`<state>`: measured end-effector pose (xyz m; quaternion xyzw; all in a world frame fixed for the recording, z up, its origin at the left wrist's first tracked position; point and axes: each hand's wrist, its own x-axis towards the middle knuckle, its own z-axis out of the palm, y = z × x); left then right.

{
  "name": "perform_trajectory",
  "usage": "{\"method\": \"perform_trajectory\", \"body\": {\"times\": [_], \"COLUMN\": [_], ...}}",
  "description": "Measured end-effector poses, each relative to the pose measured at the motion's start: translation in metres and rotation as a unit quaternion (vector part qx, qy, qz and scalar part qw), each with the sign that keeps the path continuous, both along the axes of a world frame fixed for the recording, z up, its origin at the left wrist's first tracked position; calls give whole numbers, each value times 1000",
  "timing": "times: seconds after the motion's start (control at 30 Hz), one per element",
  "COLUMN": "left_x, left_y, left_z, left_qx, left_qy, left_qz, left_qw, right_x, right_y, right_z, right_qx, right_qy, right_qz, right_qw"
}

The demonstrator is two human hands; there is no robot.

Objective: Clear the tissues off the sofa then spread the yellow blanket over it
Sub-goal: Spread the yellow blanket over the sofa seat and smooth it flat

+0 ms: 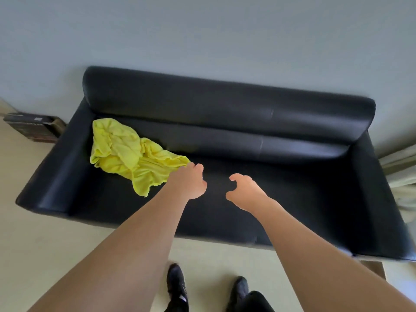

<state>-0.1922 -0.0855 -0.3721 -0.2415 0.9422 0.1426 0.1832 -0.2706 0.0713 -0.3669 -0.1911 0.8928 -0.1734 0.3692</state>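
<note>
A: Hands first. Where is the left hand [188, 182]?

B: Stretched out over the seat of the black sofa [225, 212], its fingers curled at the right-hand tip of the yellow blanket [132, 154]. The fingertips meet the cloth's edge. Whether they pinch it or only touch it, cannot tell; the knuckles hide the contact.

A: And the right hand [244, 191]?

B: Over the middle of the seat, just beside the left one, apart from it. Fingers and thumb bent into a loose hook with a gap between them. It holds nothing and does not reach the blanket.

A: Position of the blanket?

B: Crumpled in a heap on the seat at the sofa's left end, tucked near the left armrest and the back cushion. One corner trails towards the front edge, another runs right to the left hand.

A: Any containers?

B: Only a dark box-like thing [33, 129] on the floor [67, 244] by the wall, beyond the sofa's left arm. Too blurred to name, contents not visible.

A: Else?

B: Pale curtain [403, 174] past the sofa's right arm. Two dark shoes [177, 287] on the floor by the sofa's front edge.
</note>
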Motion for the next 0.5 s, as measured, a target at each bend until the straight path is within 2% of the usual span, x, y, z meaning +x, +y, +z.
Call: {"method": "perform_trajectory", "body": {"times": [0.3, 0.5], "left_x": [6, 30], "left_y": [-76, -186], "left_z": [-8, -39], "left_qx": [20, 8], "left_qy": [-9, -121], "left_qz": [-14, -23], "left_qw": [1000, 992], "right_x": [-1, 13], "right_y": [-95, -176], "right_z": [-19, -45], "right_qx": [16, 4], "right_qy": [-12, -75], "right_qz": [-5, -20], "right_qw": [1000, 997]}}
